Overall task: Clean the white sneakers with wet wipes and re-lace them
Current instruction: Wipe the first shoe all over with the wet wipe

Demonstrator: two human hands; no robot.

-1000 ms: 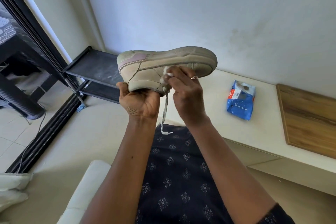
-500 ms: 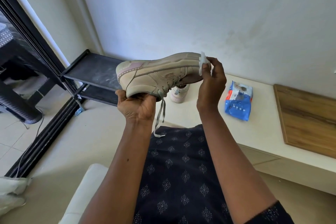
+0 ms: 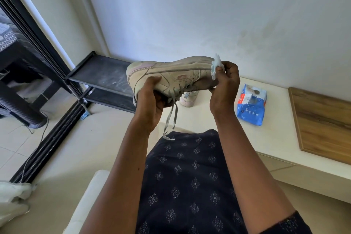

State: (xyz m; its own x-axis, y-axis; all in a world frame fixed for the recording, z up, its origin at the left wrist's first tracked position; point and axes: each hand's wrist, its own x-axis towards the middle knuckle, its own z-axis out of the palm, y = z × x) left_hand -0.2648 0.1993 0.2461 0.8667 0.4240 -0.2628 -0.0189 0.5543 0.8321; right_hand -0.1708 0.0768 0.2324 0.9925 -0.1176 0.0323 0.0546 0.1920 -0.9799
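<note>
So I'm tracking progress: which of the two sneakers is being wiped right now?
The sneaker held sole-up in the left hand, with the right hand pressing a wipe to its toe. The other sneaker sits untouched on the ledge.

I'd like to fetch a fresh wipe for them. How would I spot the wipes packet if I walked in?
Look for the long, low cream ledge running along the white wall. On it, between a wooden board and the second sneaker, lies the wipes packet. It is the only bright blue, crinkly soft pack there, with a white and red top.
</note>
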